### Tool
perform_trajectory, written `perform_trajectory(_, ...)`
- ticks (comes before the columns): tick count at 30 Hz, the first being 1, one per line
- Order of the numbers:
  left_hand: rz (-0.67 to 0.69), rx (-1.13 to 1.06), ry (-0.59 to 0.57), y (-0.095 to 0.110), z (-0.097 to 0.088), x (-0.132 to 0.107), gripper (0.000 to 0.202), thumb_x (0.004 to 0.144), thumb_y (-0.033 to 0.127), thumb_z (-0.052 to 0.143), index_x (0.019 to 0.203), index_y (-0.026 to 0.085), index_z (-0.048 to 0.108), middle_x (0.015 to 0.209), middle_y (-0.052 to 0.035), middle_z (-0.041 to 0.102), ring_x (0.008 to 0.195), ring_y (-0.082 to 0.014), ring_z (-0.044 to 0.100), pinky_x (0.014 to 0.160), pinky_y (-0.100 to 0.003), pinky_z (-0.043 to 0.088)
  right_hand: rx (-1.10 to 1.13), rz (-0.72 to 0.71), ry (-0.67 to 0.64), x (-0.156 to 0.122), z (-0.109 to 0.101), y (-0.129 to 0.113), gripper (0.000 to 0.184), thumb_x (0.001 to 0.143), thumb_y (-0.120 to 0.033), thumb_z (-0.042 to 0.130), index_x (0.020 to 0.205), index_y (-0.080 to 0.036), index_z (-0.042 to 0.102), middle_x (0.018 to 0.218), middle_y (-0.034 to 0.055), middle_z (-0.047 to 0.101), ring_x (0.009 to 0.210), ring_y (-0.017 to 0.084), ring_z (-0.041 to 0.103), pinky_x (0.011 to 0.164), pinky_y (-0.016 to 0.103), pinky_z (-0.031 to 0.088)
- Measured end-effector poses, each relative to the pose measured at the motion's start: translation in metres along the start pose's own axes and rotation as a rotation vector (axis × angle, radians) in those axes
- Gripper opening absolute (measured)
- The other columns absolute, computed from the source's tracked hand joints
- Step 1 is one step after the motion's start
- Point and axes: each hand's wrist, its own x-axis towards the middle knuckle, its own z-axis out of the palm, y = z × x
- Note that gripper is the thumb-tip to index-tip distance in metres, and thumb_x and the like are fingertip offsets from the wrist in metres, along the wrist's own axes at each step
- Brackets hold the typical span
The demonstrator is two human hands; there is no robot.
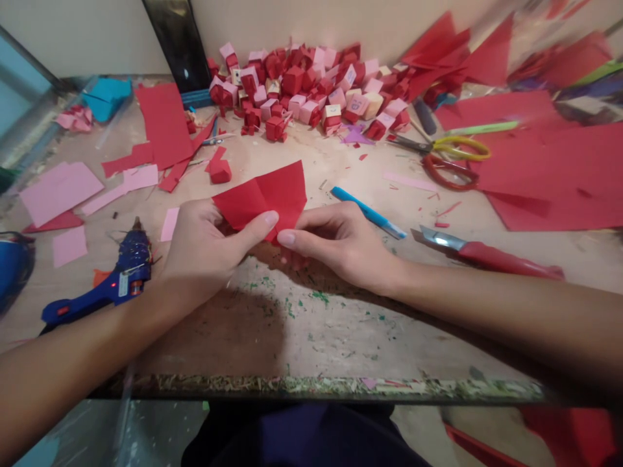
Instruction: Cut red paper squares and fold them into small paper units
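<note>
A creased piece of red paper (272, 194) is held up over the front middle of the table, pinched between both hands. My left hand (211, 250) grips its lower left part, the thumb lying across the front and the fingers behind. At the bottom edge, my right hand (335, 243) pinches the same paper with thumb and fingers, both thumb tips close together. A blue pen (367, 211) lies just behind my right hand. Beside my left forearm rests a blue glue gun (129, 259) with a small red light lit.
Many small red and pink paper boxes (296, 84) are heaped at the back. Scissors (438, 152), a red-handled craft knife (487, 250) with its blade bare, and red sheets (559, 162) lie right. Pink paper pieces (61, 191) lie left. The table's rough front edge (316, 384) runs near my lap.
</note>
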Motion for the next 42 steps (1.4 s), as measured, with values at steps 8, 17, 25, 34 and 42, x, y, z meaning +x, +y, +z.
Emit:
perform_trajectory(8, -0.025, -0.008, -0.031, 0.002, 0.002, -0.001, 0.014, 0.086, 0.025, 0.083, 0.073, 0.020, 0.082, 0.070, -0.0029, 0.080, 0.060, -0.0184, 0.076, 0.053, -0.023, 0.061, 0.092, 0.003, 0.033, -0.002, -0.001, 0.003, 0.036, 0.092, -0.040, 0.084, 0.067, -0.015, 0.076, 0.058, 0.0018, 0.069, 0.051, 0.010, 0.059, 0.049, 0.021, 0.047)
perform_trajectory(17, -0.077, -0.042, -0.013, 0.006, 0.004, -0.003, 0.010, 0.084, 0.021, 0.084, 0.074, 0.020, 0.083, 0.071, -0.0024, 0.081, 0.058, -0.0186, 0.077, 0.049, -0.021, 0.061, 0.248, -0.006, 0.068, -0.002, -0.002, 0.009, 0.038, 0.094, -0.040, 0.081, 0.065, -0.018, 0.075, 0.056, 0.0008, 0.065, 0.051, 0.011, 0.058, 0.051, 0.023, 0.046)
perform_trajectory(25, -0.122, -0.077, -0.050, 0.000, 0.001, -0.004, 0.011, 0.085, 0.028, 0.085, 0.077, 0.020, 0.083, 0.074, -0.0036, 0.082, 0.063, -0.0195, 0.078, 0.056, -0.023, 0.065, 0.259, -0.028, 0.131, 0.000, 0.001, 0.009, 0.041, 0.093, -0.036, 0.081, 0.058, -0.018, 0.068, 0.052, -0.0006, 0.059, 0.049, 0.011, 0.057, 0.049, 0.024, 0.044)
perform_trajectory(34, -0.041, -0.072, 0.028, -0.007, -0.004, 0.001, 0.010, 0.085, 0.027, 0.085, 0.080, 0.020, 0.082, 0.077, -0.0027, 0.080, 0.061, -0.0145, 0.070, 0.056, -0.024, 0.058, 0.065, -0.064, 0.163, 0.001, -0.003, 0.006, 0.033, 0.091, -0.034, 0.082, 0.064, -0.016, 0.074, 0.056, -0.0002, 0.064, 0.050, 0.009, 0.054, 0.048, 0.022, 0.041)
perform_trajectory(42, -0.047, -0.172, -0.001, -0.008, -0.004, 0.001, 0.015, 0.088, 0.034, 0.085, 0.096, 0.021, 0.085, 0.099, -0.0067, 0.084, 0.087, -0.0233, 0.081, 0.080, -0.034, 0.070, 0.054, 0.007, 0.019, 0.001, -0.005, 0.001, 0.034, 0.091, -0.037, 0.082, 0.067, -0.014, 0.074, 0.060, 0.0030, 0.069, 0.050, 0.010, 0.057, 0.048, 0.022, 0.045)
